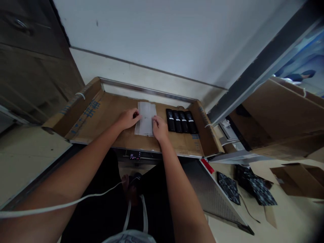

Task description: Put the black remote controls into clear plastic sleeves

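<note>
A small stack of whitish, see-through plastic bags (146, 119) lies flat on a cardboard-lined tray. My left hand (129, 118) is at the stack's left edge, fingers curled, with thumb and forefinger closed against it. At the opposite edge, my right hand (160, 128) is closed, its thumb and bent fingers gripping the bags. Just to the right of that hand, several black flat packs with white labels (181, 121) lie side by side in a row. What they contain cannot be made out.
Raised cardboard flaps (209, 131) border the tray (121, 140). A small lit screen (135, 155) sits below its front edge. A white cable crosses my left forearm. A large cardboard box (286, 118) stands at right; dark patterned pieces (260, 190) lie on the floor.
</note>
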Tool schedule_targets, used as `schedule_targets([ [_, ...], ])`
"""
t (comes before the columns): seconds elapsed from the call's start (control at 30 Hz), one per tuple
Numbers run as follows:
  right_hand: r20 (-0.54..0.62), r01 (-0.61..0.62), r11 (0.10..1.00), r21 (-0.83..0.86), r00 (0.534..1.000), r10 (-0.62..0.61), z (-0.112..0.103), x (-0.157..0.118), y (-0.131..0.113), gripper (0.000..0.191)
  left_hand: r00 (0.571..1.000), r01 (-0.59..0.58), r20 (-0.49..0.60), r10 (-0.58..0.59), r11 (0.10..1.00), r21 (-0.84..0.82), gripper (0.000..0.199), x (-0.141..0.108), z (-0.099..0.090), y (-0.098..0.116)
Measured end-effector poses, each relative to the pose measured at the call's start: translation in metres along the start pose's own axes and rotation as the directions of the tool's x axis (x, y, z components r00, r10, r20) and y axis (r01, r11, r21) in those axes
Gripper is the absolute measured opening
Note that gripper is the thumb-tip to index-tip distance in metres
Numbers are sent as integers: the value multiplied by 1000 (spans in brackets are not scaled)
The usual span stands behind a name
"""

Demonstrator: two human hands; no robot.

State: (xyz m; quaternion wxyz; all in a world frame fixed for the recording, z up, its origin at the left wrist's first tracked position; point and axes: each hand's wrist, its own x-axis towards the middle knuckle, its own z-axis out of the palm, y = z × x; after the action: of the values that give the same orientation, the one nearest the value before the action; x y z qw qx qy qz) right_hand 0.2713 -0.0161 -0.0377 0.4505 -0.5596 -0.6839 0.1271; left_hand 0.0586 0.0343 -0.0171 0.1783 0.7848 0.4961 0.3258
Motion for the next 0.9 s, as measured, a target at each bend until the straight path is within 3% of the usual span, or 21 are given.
schedule_targets([
  [0.3, 73, 77, 991, -112, 995, -69, 4, -1, -5, 30, 1000, -22, -18, 22, 1000, -10, 24, 0, 3, -5],
  [0.47, 43, 33, 992, -121, 999, -28, -2, -1, -10, 42, 999, 16, -39, -17, 999, -42, 24, 0, 4, -6],
  [0.67, 319, 128, 934, -334, 947, -15, -5, -6, -28, 46, 997, 50, -51, -52, 998, -47, 18, 0, 3, -7],
  [0.9, 366, 156, 922, -354, 930, -17, -3, -7, -30, 45, 995, 75, -64, -81, 994, -85, 23, -1, 1, -4],
])
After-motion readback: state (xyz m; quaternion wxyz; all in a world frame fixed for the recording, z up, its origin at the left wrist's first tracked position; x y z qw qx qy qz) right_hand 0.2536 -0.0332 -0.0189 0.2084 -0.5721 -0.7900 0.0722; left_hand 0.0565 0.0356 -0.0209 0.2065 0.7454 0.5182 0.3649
